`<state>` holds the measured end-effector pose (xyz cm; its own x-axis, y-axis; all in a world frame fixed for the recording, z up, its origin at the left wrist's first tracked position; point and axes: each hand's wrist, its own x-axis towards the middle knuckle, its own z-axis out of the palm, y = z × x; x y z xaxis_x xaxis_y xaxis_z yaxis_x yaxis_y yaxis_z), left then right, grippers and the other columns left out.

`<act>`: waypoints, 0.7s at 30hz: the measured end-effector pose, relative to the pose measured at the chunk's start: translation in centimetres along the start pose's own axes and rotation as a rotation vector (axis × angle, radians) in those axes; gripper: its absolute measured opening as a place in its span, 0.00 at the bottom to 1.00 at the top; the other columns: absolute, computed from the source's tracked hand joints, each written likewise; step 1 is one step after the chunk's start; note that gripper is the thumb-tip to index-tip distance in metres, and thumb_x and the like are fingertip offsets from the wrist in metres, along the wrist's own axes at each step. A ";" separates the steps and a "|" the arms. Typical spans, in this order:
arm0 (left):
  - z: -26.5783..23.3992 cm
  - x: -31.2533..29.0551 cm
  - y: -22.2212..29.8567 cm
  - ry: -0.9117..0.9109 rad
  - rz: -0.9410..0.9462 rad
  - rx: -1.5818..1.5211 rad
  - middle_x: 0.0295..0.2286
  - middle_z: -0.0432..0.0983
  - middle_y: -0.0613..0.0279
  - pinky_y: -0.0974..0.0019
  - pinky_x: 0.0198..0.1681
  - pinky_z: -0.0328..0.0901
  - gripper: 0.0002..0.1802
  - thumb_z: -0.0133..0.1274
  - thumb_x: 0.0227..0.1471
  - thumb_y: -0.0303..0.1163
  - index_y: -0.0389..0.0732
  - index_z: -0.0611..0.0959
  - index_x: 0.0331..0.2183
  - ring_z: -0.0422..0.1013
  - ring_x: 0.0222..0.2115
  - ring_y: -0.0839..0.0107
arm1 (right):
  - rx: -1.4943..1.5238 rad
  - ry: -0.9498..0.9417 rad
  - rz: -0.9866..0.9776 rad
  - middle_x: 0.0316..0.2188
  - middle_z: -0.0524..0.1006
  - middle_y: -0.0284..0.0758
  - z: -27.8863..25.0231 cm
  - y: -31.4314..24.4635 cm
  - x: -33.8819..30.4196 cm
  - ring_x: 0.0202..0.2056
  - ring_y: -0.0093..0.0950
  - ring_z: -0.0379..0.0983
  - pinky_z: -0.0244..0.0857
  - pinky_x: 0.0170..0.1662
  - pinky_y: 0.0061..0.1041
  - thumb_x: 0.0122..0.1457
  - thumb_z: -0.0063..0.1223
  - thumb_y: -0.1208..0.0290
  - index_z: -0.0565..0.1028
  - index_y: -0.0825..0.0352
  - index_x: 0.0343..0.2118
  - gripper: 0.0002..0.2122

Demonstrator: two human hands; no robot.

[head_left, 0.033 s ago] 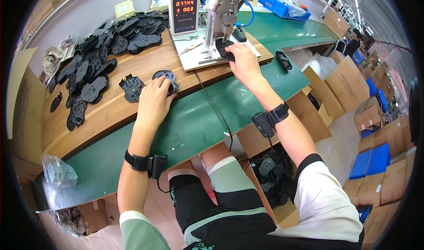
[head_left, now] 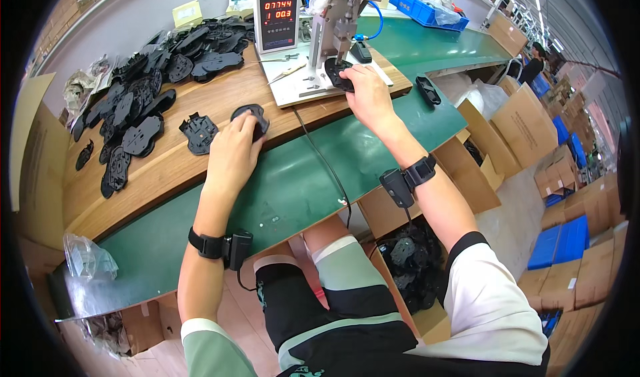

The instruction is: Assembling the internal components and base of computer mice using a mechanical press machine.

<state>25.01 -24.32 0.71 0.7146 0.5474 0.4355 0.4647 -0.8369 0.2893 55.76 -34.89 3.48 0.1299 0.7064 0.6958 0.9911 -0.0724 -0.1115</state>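
Both hands on black plastic parts: light, stiff, thin.
Your left hand (head_left: 235, 147) grip closes on a part (head_left: 251, 115) on the counter (head_left: 167, 170); right hand (head_left: 367, 97) pinches another part (head_left: 335, 72) under the press (head_left: 343, 17). Hold by the edges.

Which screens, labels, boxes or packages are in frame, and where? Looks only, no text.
Counter display box: back of the wooden bench, left of the press; upright, pale casing, dark screen, red digits.
Pale yellow label card: back edge, behind the pile of black plastic parts.
Brown cardboard cartons: right of the green belt, open, stacked.
Blue plastic crates: floor, far right.
Clear plastic bag: crumpled, lower left.
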 end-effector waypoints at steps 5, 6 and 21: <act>-0.8 0.6 1.7 0.180 -0.023 -0.159 0.56 0.78 0.44 0.49 0.51 0.73 0.24 0.56 0.62 0.22 0.40 0.77 0.59 0.77 0.51 0.40 | -0.001 -0.054 0.053 0.39 0.81 0.40 -0.4 0.0 0.4 0.47 0.45 0.76 0.74 0.51 0.42 0.52 0.58 0.84 0.82 0.68 0.40 0.12; -0.4 0.8 1.6 0.228 0.029 -0.161 0.56 0.77 0.43 0.48 0.52 0.73 0.24 0.55 0.62 0.21 0.41 0.77 0.59 0.77 0.51 0.40 | 0.022 -0.075 0.036 0.39 0.81 0.41 -0.8 0.2 0.8 0.47 0.45 0.76 0.74 0.52 0.42 0.52 0.58 0.84 0.82 0.68 0.40 0.12; 7.6 13.7 10.4 0.186 0.512 0.186 0.57 0.76 0.44 0.49 0.68 0.63 0.25 0.52 0.57 0.22 0.44 0.78 0.57 0.71 0.61 0.48 | 0.188 0.235 0.556 0.47 0.79 0.44 -13.3 -3.1 -28.0 0.51 0.45 0.75 0.67 0.59 0.40 0.52 0.54 0.88 0.78 0.69 0.47 0.18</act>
<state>43.65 -25.56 3.21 0.7765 0.0498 0.6282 0.1803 -0.9728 -0.1457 49.41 -63.75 -6.22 0.6481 0.4235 0.6330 0.7545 -0.2439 -0.6093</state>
